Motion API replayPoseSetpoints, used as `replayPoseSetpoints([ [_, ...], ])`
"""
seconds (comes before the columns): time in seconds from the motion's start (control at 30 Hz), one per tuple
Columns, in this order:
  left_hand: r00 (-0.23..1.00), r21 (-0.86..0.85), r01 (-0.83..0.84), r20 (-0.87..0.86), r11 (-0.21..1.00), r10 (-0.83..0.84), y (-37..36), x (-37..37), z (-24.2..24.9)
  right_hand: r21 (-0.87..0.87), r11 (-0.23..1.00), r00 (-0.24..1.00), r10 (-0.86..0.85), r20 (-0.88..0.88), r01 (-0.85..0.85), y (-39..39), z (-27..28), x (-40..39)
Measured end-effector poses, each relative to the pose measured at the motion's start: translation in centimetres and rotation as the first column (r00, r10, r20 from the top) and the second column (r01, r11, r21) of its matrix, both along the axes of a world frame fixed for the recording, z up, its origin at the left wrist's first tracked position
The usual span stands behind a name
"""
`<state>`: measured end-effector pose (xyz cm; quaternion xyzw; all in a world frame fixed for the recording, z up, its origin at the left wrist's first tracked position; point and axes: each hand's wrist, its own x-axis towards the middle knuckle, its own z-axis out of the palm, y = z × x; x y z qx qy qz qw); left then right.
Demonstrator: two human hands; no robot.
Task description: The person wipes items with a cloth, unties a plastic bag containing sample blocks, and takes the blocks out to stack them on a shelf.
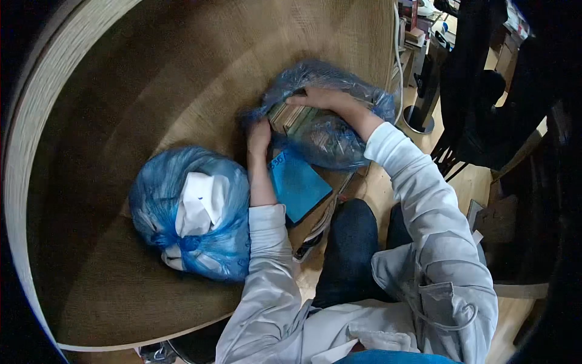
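A blue translucent plastic bag (330,145) lies on the wooden table, its opening facing left. Inside that opening is a stack of thin, pale-edged pieces (290,117), possibly booklets or cards. My right hand (316,98) reaches over the bag, its fingers bent round the stack's upper edge. At the bag's left edge, my left hand (259,134) is closed on the plastic, with its fingertips partly hidden. Below the bag, beside my left forearm, lies a flat bright blue piece (298,187) with dark handwriting near its top.
A knotted blue bag (148,200) with white contents sits left of my left forearm. The curved wooden table (121,121) has a raised light rim. Cables (324,224) hang at its near edge, above my legs. A dark chair and cluttered shelves stand at the right.
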<state>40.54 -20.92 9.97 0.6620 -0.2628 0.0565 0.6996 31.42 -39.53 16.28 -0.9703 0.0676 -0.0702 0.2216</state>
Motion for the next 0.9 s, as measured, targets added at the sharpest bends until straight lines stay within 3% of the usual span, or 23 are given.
replayPoseSetpoints([
  [0.03, 0.993, 0.448, -0.031, 0.113, 0.893, -0.022, 1.1, -0.5, 1.4, 0.040, 0.997, 0.995, 0.065, 0.079, -0.069, -0.6, -1.0, 0.3],
  [0.07, 0.974, 0.794, -0.107, 0.205, 0.599, -0.098, 1.9, -0.6, 2.9, 0.074, 0.988, 0.979, 0.123, 0.165, -0.136, -1.2, -1.5, 0.5],
  [0.1, 0.947, 0.961, -0.211, 0.246, 0.180, -0.208, 2.4, -1.2, 3.8, 0.104, 0.973, 0.952, 0.174, 0.251, -0.205, -1.7, -2.1, 0.8],
  [0.13, 0.948, 0.963, -0.208, 0.242, 0.172, -0.207, 2.6, -1.3, 3.1, 0.112, 0.972, 0.953, 0.175, 0.249, -0.208, -0.8, -1.3, -0.2],
  [0.17, 0.992, 0.887, 0.051, 0.006, 0.459, -0.123, 2.5, -1.5, 2.3, 0.080, 0.983, 0.965, 0.145, 0.218, -0.166, -0.2, -0.1, -1.3],
  [0.2, 0.963, 0.654, 0.251, -0.242, 0.713, -0.118, 2.2, -1.6, 1.5, 0.040, 0.992, 0.975, 0.114, 0.190, -0.124, 0.8, 1.7, -2.8],
  [0.23, 0.869, 0.310, 0.359, -0.456, 0.880, -0.194, 1.7, -2.2, 1.6, -0.002, 0.997, 0.983, 0.078, 0.168, -0.078, 1.0, 2.8, -3.4],
  [0.27, 0.871, 0.312, 0.360, -0.449, 0.879, -0.197, 1.2, -2.7, 1.9, -0.003, 0.997, 0.982, 0.074, 0.175, -0.075, 0.6, 2.5, -3.0],
  [0.37, 0.791, 0.116, 0.322, -0.579, 0.940, -0.200, 0.7, -6.7, 4.6, 0.252, 0.946, 0.961, 0.145, 0.235, -0.204, -1.4, -0.6, -0.6],
  [0.4, 0.789, 0.119, 0.320, -0.583, 0.940, -0.195, 0.6, -6.7, 4.0, 0.257, 0.944, 0.962, 0.147, 0.231, -0.206, -1.5, -0.6, -0.4],
  [0.5, 0.720, -0.154, 0.515, -0.458, 0.844, -0.522, -0.1, -6.0, 2.9, 0.077, 0.996, 0.996, 0.046, 0.073, -0.052, -2.2, -0.1, 0.3],
  [0.67, 0.757, -0.013, 0.388, -0.566, 0.922, -0.327, -0.6, -8.1, 4.9, 0.046, 0.999, 0.968, -0.006, 0.250, -0.006, -3.9, 2.9, -2.2],
  [0.77, 0.556, -0.210, 0.564, -0.618, 0.799, -0.555, -1.0, -6.1, 3.5, 0.221, 0.875, 0.893, 0.377, 0.247, -0.431, -6.2, 2.1, -4.5],
  [0.8, 0.550, -0.217, 0.566, -0.620, 0.795, -0.560, -1.0, -6.2, 2.7, 0.220, 0.878, 0.896, 0.374, 0.240, -0.426, -5.4, 2.9, -5.7],
  [0.9, 0.855, 0.123, 0.385, -0.421, 0.915, -0.303, -1.6, -6.5, 0.9, -0.088, 0.993, 0.995, 0.073, -0.069, -0.079, -0.1, 6.6, -10.4],
])
